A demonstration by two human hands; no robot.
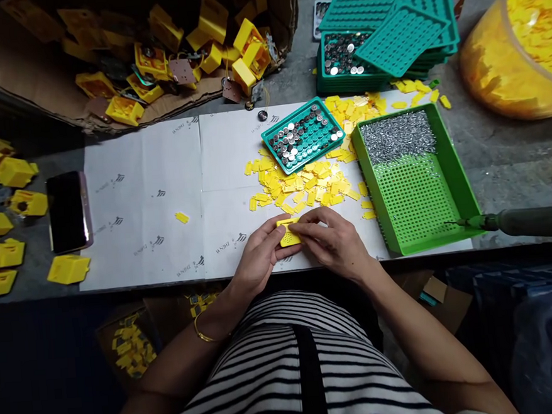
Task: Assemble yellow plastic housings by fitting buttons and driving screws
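Close to the table's front edge, my left hand is closed round a small yellow plastic housing with rows of tiny holes. The fingers of my right hand press together at the housing's upper right side; whether they pinch a smaller part there is hidden. Just beyond my hands lies a loose spread of flat yellow plastic pieces. Behind that spread, a teal tray holds small round button cells. To the right sits a green perforated basket with many small screws at its far end.
An electric screwdriver reaches over the basket from the right. Stacked teal trays and a clear tub of yellow pieces stand behind. At left are a phone, yellow housings and a cardboard box with wired housings.
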